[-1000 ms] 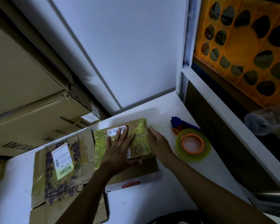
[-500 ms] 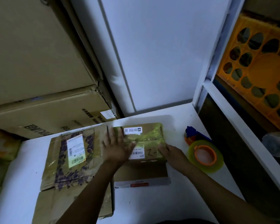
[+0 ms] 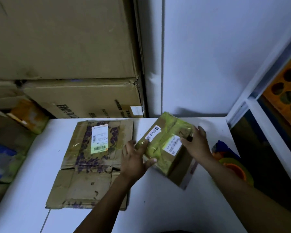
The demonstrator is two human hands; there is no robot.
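While parcel [image 3: 165, 132] is lying askew on counter [image 3: 158, 207], left hand [image 3: 134, 158] is clamping fingers on its left corner, right hand [image 3: 196, 145] on its right edge.

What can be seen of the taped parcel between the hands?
The parcel is a small brown cardboard box wrapped in shiny yellow-green tape. Its top bears a small white label and a larger barcode label, with a handwritten mark near the right hand. It lies diagonal to the table edge, over a flat cardboard piece. The left hand grips its near corner; the right hand holds its right edge. Whether it is lifted cannot be told.
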